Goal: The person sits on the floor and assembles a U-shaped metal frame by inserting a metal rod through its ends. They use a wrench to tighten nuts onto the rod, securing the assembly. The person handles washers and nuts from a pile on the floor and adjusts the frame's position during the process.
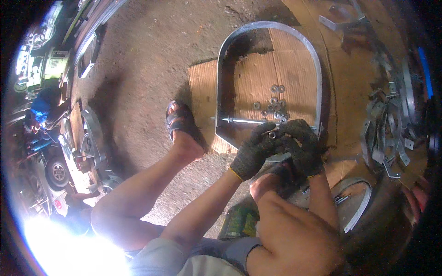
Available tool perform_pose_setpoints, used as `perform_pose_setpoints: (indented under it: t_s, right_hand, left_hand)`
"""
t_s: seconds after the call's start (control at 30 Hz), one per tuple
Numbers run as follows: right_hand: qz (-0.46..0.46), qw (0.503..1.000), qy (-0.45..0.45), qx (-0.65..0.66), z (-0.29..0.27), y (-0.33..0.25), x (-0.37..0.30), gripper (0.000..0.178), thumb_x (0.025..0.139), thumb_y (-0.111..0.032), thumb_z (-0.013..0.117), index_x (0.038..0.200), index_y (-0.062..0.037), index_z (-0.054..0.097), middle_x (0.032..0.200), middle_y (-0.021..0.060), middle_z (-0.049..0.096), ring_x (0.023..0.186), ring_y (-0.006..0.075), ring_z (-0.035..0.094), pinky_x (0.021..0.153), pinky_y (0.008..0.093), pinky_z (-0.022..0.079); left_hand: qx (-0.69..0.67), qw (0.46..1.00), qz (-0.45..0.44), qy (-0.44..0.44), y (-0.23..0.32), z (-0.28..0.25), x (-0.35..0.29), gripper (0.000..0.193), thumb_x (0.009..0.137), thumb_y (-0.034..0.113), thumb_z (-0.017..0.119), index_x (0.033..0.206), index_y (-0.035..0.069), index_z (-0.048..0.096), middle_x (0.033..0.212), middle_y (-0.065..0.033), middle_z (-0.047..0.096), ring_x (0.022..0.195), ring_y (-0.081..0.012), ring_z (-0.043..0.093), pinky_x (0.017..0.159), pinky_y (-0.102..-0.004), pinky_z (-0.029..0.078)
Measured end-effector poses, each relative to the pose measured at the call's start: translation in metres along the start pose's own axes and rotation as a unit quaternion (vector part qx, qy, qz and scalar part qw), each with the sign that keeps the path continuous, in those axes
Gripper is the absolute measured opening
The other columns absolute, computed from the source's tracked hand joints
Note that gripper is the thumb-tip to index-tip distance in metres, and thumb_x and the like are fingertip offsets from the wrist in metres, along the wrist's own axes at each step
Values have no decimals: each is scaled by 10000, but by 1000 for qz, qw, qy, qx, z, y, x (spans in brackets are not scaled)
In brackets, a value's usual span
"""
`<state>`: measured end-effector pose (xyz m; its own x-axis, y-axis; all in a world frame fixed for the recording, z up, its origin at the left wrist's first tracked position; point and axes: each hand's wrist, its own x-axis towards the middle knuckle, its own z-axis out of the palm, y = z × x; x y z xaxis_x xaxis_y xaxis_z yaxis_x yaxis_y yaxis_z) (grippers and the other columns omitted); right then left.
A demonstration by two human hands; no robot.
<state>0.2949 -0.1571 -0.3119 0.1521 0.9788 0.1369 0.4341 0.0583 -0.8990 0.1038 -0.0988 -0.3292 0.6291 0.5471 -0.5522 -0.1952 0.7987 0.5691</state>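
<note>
Both hands wear dark knit gloves and meet at the lower right of a U-shaped metal frame (319,76). Between the fingertips of my left hand (252,154) is a small metal nut (272,135). My right hand (305,149) is closed right beside it, its fingers curled; what they grip is hidden. A thin metal rod (246,121) crosses the frame, passing just behind my hands, and a nut (230,119) sits on it near the left side. Several loose nuts (274,100) lie on the cardboard inside the frame, just beyond my fingers.
Cardboard (202,87) lies under the frame on a rough floor. Bent metal brackets (384,129) are heaped at the right, and a curved metal strip (364,202) lies near my right leg. My sandalled left foot (177,120) is beside the frame. A person in blue (40,108) is at far left.
</note>
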Motion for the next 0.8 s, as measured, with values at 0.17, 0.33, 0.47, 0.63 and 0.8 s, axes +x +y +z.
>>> perform_pose_setpoints:
  t_s: [0.17, 0.33, 0.47, 0.63, 0.8]
  right_hand:
    - [34, 999, -6, -24, 4, 2, -4, 271, 844, -62, 758, 1114, -54, 738, 1079, 150, 713, 1075, 358, 655, 953, 464, 524]
    - [7, 998, -31, -62, 3, 1, -7, 293, 821, -62, 766, 1112, -54, 737, 1115, 152, 702, 1102, 368, 645, 980, 469, 521]
    - [7, 997, -42, -66, 6, 5, -13, 308, 831, -55, 761, 1135, -35, 718, 1168, 166, 681, 1133, 367, 634, 1006, 469, 515]
    - [156, 985, -9, 73, 14, 0, -22, 255, 892, -52, 727, 1143, -13, 709, 1155, 165, 679, 1117, 342, 646, 1001, 435, 523]
    - [274, 958, -15, 79, 26, 6, -30, 222, 987, -105, 638, 1167, 8, 701, 1126, 154, 702, 1079, 292, 679, 972, 390, 538]
  left_hand:
    - [37, 999, -10, -10, -7, -11, 7, 448, 1047, 230, 636, 1429, 27, 519, 1353, -127, 632, 1195, -230, 648, 1007, -388, 560]
    - [70, 997, -17, 0, 0, -7, 2, 467, 1033, 218, 657, 1433, 12, 530, 1292, -110, 670, 1144, -216, 669, 976, -369, 569]
    - [118, 993, 0, 22, -5, -11, 2, 439, 1015, 185, 677, 1398, -1, 570, 1257, -107, 689, 1097, -212, 686, 965, -362, 573]
    - [183, 982, 26, 32, -4, -10, 3, 374, 1002, 146, 687, 1332, -18, 627, 1193, -128, 715, 1051, -206, 705, 935, -354, 587]
    - [165, 986, 2, 11, -5, -7, 4, 394, 1009, 115, 671, 1370, -28, 605, 1198, -144, 717, 1003, -233, 725, 907, -367, 606]
